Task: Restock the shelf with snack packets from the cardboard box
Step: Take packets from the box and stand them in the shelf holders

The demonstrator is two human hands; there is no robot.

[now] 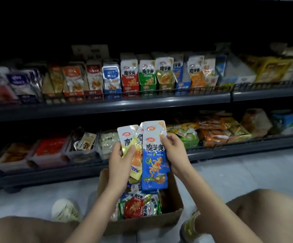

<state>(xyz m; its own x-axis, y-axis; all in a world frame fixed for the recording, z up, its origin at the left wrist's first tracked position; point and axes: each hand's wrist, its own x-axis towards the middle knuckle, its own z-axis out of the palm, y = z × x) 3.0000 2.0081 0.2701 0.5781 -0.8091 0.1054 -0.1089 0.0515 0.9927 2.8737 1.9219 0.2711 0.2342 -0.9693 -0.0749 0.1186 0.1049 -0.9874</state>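
An open cardboard box stands on the floor between my knees, with several red, green and blue snack packets inside. Above the box I hold a fan of packets. My left hand grips the yellow packets at the left of the fan. My right hand pinches the blue packet at its right edge. In front of me the upper shelf carries upright rows of the same brand in red, green, yellow, blue and orange display boxes.
The lower shelf holds trays of other snacks, orange packs at the right. My knees fill the bottom corners, with a shoe left of the box and another at the right. The floor is pale tile.
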